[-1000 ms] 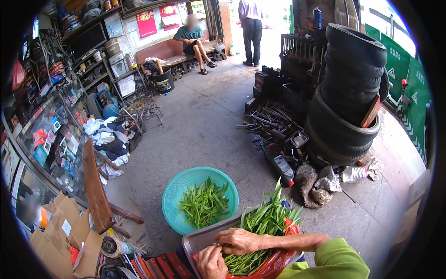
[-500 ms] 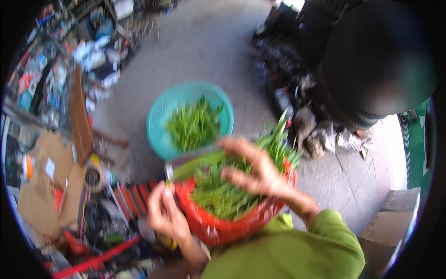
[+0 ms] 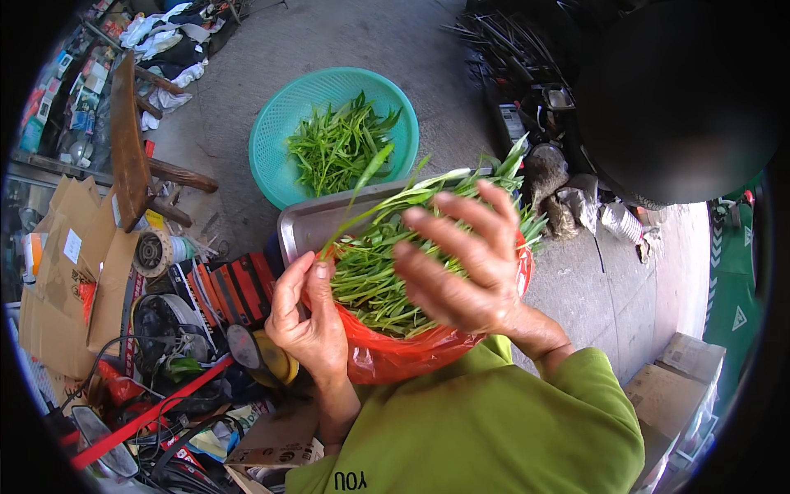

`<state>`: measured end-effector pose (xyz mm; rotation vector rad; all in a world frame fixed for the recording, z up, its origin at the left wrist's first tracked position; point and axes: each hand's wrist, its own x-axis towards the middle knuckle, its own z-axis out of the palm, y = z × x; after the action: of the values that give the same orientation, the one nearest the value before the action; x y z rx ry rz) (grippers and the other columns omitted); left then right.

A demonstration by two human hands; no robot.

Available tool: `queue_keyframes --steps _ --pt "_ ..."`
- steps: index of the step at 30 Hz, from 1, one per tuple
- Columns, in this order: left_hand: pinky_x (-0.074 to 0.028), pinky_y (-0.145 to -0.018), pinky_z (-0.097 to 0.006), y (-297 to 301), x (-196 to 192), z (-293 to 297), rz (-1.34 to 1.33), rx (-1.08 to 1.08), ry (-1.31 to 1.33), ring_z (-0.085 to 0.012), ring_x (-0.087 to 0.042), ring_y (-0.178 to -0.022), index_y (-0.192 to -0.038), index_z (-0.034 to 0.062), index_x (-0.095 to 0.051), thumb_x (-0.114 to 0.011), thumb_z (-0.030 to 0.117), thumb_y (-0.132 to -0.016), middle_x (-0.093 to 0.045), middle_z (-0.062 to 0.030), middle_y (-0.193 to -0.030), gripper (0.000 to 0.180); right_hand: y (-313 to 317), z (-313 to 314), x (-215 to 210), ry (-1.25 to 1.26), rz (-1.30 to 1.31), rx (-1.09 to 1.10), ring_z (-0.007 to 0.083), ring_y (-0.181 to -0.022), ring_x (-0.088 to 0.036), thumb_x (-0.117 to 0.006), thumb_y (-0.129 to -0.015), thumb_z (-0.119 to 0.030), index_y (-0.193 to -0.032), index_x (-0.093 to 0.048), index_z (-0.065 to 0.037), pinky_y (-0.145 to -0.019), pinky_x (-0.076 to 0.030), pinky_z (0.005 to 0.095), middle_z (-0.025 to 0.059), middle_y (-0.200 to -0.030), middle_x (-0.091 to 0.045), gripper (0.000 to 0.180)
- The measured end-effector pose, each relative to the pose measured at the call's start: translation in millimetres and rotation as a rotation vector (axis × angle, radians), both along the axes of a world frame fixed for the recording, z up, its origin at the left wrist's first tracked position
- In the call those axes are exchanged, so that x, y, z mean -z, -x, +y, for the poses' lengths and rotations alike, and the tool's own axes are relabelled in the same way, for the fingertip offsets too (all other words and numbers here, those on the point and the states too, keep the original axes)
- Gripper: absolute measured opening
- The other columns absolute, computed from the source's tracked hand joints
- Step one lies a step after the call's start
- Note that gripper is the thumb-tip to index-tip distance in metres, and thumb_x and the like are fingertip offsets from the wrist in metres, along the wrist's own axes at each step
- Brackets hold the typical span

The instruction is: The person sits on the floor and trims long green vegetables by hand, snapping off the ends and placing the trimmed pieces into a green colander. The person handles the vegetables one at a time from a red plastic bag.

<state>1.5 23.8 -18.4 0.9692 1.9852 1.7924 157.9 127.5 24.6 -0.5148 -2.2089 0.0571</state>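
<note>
A long green stem (image 3: 362, 193) is pinched in the left hand (image 3: 309, 317) at the near left edge of the red bag (image 3: 395, 350). The right hand (image 3: 457, 259) is spread open, fingers loose, over the greens (image 3: 370, 284) heaped in that bag on the metal tray (image 3: 309, 226). Beyond the tray's far edge, a teal basket (image 3: 276, 140) of picked greens is set on the concrete floor (image 3: 411, 41).

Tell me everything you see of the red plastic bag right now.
The red plastic bag is thin, glossy and crinkled, open at the top and stuffed with long green stalks. It sits against a metal tray, just in front of the green-sleeved person. The left hand presses on its near-left edge; the right hand spreads over the greens. Its underside is hidden.
</note>
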Motion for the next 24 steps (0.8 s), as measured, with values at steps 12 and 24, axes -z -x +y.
queue_keyframes --steps 12,24 --pt "-0.05 -0.09 -0.03 -17.1 -16.8 -24.4 0.027 0.283 0.095 -0.018 -0.064 -0.1 -0.139 -0.0067 -0.042 -0.05 -0.004 -0.096 -0.062 -0.0177 -0.122 0.044 20.2 -7.4 31.9 -0.033 -0.158 -0.408 0.0262 -0.085 -0.065 -0.068 -0.058 -0.013 -0.087 -0.067 0.005 -0.094 -0.049 0.0572 0.0133 -0.085 -0.065 0.034" --pt "-0.054 -0.077 -0.03 -8.9 -5.9 -22.6 -0.013 0.192 -0.217 -0.0191 -0.067 -0.081 -0.139 -0.0089 -0.037 -0.05 0.004 -0.099 -0.069 -0.0196 -0.093 0.044 48.3 19.3 6.6 0.389 0.178 -0.574 0.0155 -0.074 -0.065 -0.069 -0.077 -0.008 -0.077 -0.066 -0.006 -0.096 -0.046 0.0513 0.0011 -0.076 -0.066 0.004"
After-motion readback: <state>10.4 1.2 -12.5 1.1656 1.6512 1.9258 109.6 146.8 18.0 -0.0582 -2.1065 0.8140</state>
